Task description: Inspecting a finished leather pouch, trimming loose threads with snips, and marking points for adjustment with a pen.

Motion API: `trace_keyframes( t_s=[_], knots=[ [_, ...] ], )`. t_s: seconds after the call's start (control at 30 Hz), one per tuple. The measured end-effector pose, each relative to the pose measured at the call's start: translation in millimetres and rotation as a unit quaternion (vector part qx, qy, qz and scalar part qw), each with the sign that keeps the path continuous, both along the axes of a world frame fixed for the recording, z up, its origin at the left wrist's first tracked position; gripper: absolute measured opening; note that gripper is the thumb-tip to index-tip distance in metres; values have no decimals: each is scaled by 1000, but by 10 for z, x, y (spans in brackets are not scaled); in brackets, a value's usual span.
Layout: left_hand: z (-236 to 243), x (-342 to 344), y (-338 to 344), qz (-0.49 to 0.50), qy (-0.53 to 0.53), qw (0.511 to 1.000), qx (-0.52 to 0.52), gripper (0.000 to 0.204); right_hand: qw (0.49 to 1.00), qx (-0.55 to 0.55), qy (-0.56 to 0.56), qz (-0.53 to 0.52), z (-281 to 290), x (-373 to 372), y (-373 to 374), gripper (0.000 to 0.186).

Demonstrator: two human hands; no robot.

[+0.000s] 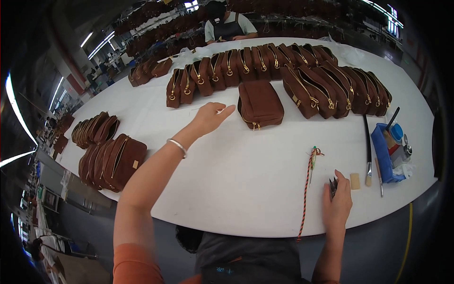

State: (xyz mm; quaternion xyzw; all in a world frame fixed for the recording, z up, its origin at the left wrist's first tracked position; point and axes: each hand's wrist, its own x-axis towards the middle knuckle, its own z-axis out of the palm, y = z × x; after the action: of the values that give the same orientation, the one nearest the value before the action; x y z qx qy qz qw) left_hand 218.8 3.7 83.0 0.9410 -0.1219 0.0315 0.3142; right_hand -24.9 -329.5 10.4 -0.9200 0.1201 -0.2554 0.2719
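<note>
My left hand (213,117) reaches out with fingers apart, just left of a brown zippered pouch (260,104) lying by itself with gold pulls. Low on the right, my right hand (338,201) holds small dark snips (333,187). Left of it lie a pointed tool (313,160) and an orange-and-black braided cord (305,203); to its right is a tan block (354,181).
Rows of pouches (205,73) span the far white table (198,180), with piles (113,163) at left. A blue tray (378,154) of supplies and long brushes (368,165) sit at right. A co-worker (229,26) is at the far edge; another person is lower left.
</note>
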Motion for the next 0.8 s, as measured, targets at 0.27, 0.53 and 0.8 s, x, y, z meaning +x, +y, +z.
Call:
trace_keyframes(
  t_s=[0.27, 0.53, 0.8],
  knots=[
    [-221, 419, -843, 76, 218, 958, -168, 45, 999, 15, -28, 17, -23, -58, -84, 34],
    [326, -822, -770, -33, 348, 725, -594, 26, 987, -3, -155, 40, -49, -17, -185, 27],
    [398, -1866, -728, -125, 294, 650, -689, 26, 919, 302, -140, 209, 535, -282, 744, 65]
  ],
)
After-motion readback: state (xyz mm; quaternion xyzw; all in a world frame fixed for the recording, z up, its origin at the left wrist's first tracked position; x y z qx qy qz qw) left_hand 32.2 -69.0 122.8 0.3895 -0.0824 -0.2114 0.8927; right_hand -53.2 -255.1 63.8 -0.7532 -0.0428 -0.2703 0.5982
